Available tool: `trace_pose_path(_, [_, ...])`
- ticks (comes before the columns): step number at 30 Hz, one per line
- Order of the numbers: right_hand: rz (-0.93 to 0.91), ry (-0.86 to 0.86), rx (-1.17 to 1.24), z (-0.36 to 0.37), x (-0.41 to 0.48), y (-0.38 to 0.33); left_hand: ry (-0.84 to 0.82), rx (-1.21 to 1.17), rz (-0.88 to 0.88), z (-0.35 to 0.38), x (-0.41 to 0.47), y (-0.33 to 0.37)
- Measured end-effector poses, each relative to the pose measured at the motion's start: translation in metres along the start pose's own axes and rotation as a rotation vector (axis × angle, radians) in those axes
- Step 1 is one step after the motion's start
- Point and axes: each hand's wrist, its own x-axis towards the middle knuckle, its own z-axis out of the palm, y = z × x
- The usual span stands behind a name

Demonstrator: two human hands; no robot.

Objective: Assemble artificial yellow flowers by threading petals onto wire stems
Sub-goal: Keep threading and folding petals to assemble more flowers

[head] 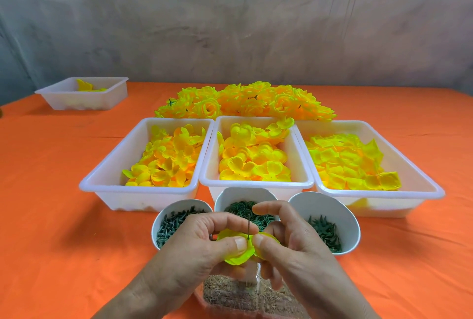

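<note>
Clear container (pixel 225 300) of brown granular fill sits at the bottom edge, under both wrists. Just above it, left hand (pixel 194 249) pinches a yellow petal (pixel 236 254) between thumb and curled forefinger. Right hand (pixel 291 249) pinches the petal's other side, thumb pressed on top, forefinger arched over it. Wire stem (pixel 248 226) pokes upright through the petal, right between the two thumb tips; its lower end is hidden.

Behind the hands stand three white cups: left cup (pixel 184 201) of dark green pegs, middle cup (pixel 240 190) of green rings, right cup (pixel 354 229) of green spiky pieces. Beyond them, three white trays of loose yellow petals sit side by side: left tray (pixel 143 198), middle tray (pixel 256 184), right tray (pixel 378 193). Finished flowers (pixel 245 101) are heaped behind the trays. Small tray (pixel 82 103) sits far left. Orange cloth (pixel 51 216) lies under all.
</note>
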Motion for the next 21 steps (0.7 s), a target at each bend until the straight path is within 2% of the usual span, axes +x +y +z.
trace_pose_path(4, [0.028, 0.000, -0.004, 0.000, -0.004, 0.005, -0.005, 0.002, -0.053, 0.001, -0.001, -0.002])
trace_pose_path(14, [-0.012, 0.015, -0.310, -0.004, -0.003, 0.004, -0.061, 0.106, -0.025, -0.008, -0.003, -0.001])
trace_pose_path(18, [-0.049, 0.052, -0.435, -0.019, -0.006, 0.003, 0.096, 0.204, 0.172, -0.025, -0.004, 0.006])
trace_pose_path(21, [-0.145, 0.168, -0.537, -0.026, -0.009, -0.005, 0.223, 0.302, 0.328, -0.030, -0.004, 0.017])
